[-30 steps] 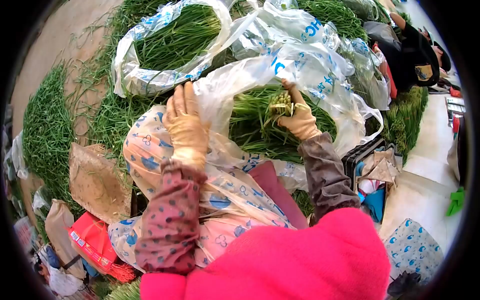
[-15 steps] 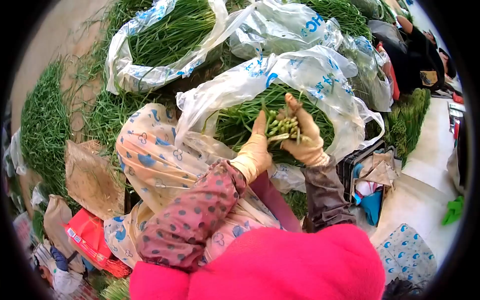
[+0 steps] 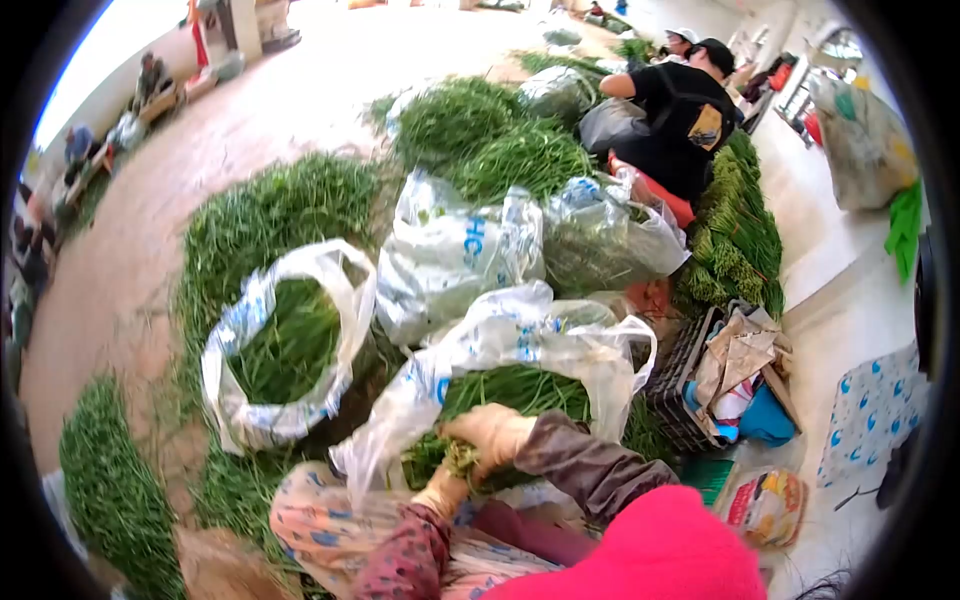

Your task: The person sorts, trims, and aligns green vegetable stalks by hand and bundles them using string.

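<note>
A bunch of thin green stalks (image 3: pixel 461 459), its ends turned towards me, is held low over my lap. My gloved left hand (image 3: pixel 442 492) grips it from below, its fingers partly hidden. Around its upper right side curves my gloved right hand (image 3: pixel 492 437), closed against the stalks. Just beyond my hands, a white plastic bag (image 3: pixel 400 405) with blue print lies open. Inside the bag are more long green stalks (image 3: pixel 510 390).
Another open bag (image 3: pixel 350 365) of greens stands to the left, a fuller bag (image 3: pixel 455 262) behind. Piles of greens (image 3: pixel 115 490) cover the floor on the left. At right is a black crate (image 3: pixel 680 385) with cloths. A person in black (image 3: pixel 680 120) sits farther back.
My view has tilted up, bringing the far room and the seated person into sight. My right hand has swung across towards the left, over the bunch, and the hands are closer together.
</note>
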Tool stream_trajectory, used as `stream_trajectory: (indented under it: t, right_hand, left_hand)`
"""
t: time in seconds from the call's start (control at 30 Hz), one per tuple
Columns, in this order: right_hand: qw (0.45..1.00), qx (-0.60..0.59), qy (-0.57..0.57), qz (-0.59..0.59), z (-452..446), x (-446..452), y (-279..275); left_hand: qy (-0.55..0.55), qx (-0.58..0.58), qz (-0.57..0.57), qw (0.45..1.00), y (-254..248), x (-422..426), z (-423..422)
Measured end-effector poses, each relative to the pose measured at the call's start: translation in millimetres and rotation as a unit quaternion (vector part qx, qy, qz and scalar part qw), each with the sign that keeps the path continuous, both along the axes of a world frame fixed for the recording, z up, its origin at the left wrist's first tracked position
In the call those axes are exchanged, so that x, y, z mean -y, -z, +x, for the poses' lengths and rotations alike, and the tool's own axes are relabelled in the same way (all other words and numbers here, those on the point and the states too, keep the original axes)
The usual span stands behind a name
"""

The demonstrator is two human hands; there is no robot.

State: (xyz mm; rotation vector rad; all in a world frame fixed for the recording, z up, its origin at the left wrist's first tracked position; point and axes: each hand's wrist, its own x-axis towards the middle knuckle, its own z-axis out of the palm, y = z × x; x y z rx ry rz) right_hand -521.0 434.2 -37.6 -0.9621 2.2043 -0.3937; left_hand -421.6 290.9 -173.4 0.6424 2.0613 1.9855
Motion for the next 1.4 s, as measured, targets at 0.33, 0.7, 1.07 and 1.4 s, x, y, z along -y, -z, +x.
stream_trajectory:
  t: [0.33, 0.7, 1.07, 1.4]
  right_hand:
    - [0.97, -0.163, -0.017, -0.18, 42.1, -3.1, 25.4]
    - [0.873, 0.075, 0.353, -0.328, 26.5, -51.1, 36.6]
    - [0.708, -0.069, 0.365, -0.6, -20.5, -141.7, -211.5]
    - [0.691, 0.101, 0.274, -0.661, -74.7, 113.8, -322.9]
  left_hand:
    - [0.119, 0.251, 0.095, 0.956, -26.1, 21.2, 6.9]
    - [-0.141, -0.024, -0.314, 0.939, -38.1, 14.7, -13.8]
    - [0.067, 0.178, -0.541, 0.819, 6.3, 9.6, -10.1]
    - [0.354, 0.345, 0.088, 0.865, -149.7, 50.6, 32.8]
